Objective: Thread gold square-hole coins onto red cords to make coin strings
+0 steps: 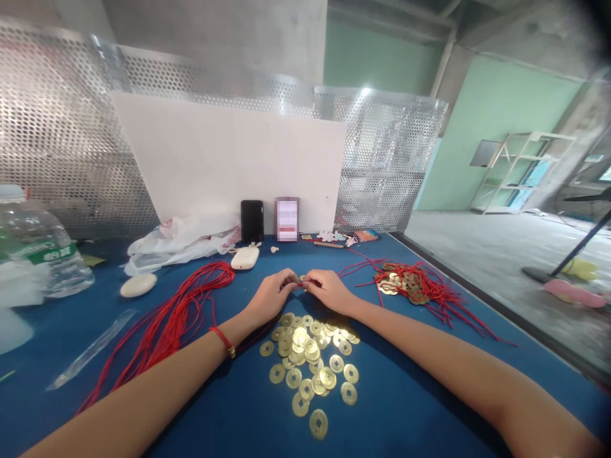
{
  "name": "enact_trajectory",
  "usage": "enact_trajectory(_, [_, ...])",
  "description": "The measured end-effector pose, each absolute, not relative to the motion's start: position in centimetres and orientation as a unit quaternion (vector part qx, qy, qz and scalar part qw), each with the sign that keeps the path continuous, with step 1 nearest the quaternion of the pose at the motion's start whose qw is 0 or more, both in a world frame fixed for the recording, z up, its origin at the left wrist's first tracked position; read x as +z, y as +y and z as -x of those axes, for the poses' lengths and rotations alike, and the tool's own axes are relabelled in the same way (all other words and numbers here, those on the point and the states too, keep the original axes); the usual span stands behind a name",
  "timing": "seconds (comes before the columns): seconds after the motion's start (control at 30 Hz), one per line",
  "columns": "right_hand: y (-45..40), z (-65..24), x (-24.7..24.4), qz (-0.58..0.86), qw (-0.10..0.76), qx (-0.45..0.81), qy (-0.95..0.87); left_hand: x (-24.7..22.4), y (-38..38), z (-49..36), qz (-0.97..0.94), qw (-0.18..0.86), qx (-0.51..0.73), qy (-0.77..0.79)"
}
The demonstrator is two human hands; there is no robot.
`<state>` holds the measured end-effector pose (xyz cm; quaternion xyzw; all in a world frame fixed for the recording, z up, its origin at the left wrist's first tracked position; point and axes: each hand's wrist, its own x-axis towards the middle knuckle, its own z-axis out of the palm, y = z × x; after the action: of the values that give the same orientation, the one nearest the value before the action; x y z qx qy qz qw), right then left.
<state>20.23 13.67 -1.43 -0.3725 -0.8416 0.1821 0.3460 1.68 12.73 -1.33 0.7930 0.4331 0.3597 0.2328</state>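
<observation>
My left hand [275,291] and my right hand [328,290] meet at the middle of the blue table, fingertips pinched together on a red cord [300,285]. A bit of a gold coin [302,278] shows just behind the fingertips. Below the hands lies a loose spread of gold square-holed coins [305,356]. To the left of my left arm stretches a long bundle of red cords [179,312]. Over to the right sits a pile of coins tied with red cord [410,286]. The knot itself is too small to make out.
Two phones, one black [252,221] and one with a lit screen [287,219], lean against a white board [233,159]. A plastic bag [186,242], a white case [245,257], an oval white object [138,285] and a large water bottle [48,248] stand at left.
</observation>
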Motion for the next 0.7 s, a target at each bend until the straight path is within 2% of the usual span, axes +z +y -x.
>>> enact_trajectory(0.37, [13.83, -20.32, -1.6, 0.391, 0.377, 0.215, -0.812, -1.23, 12.57, -1.82, -0.796, 0.189, 0.332, 0.469])
enact_trajectory(0.7, [13.86, -20.4, -1.72, 0.422, 0.373, 0.165, -0.81, -1.26, 12.56, -1.93, -0.806, 0.174, 0.317, 0.469])
